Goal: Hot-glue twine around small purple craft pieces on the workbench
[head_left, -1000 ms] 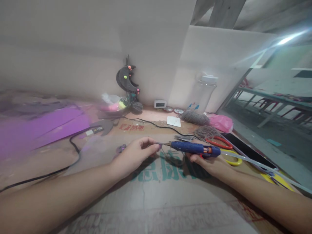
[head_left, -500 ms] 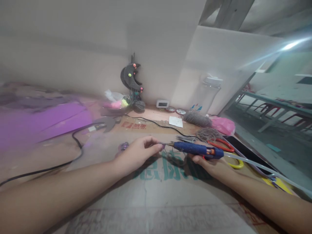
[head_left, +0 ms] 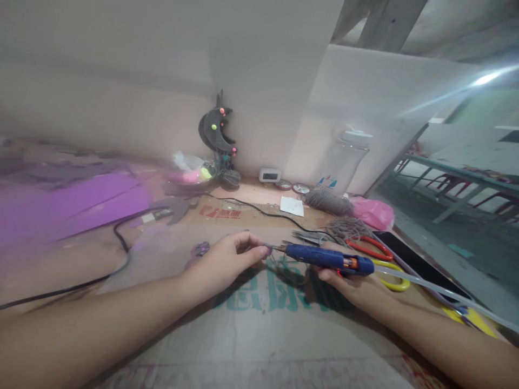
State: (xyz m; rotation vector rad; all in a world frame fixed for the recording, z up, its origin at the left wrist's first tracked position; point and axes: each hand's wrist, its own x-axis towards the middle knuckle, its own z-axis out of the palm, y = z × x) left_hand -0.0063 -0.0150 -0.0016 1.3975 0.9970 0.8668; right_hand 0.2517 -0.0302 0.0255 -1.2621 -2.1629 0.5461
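My right hand (head_left: 344, 278) is wrapped around a blue hot glue gun (head_left: 314, 255), with a long clear glue stick (head_left: 425, 286) running out of its back end. Its metal nozzle points left and meets, or nearly meets, a small purple piece (head_left: 267, 250). Thumb and fingers of my left hand (head_left: 233, 256) pinch that purple piece; most of it is hidden. A thin grey strand (head_left: 298, 281) hangs below the nozzle. Just left of my left hand, a small purple-and-grey item (head_left: 201, 248) lies on the translucent sheet.
Red-handled scissors (head_left: 371, 248), yellow-handled scissors (head_left: 395, 275) and a phone (head_left: 421, 265) lie at right. Grey yarn (head_left: 330, 202), a clear bottle (head_left: 344, 159) and a pink bag (head_left: 373, 212) stand behind. A black cable (head_left: 125, 254) crosses the left side near purple sheets (head_left: 101, 202).
The view has shifted slightly. The glue gun's nozzle stays at the purple piece in my left fingers, and both hands keep their grip with little movement.
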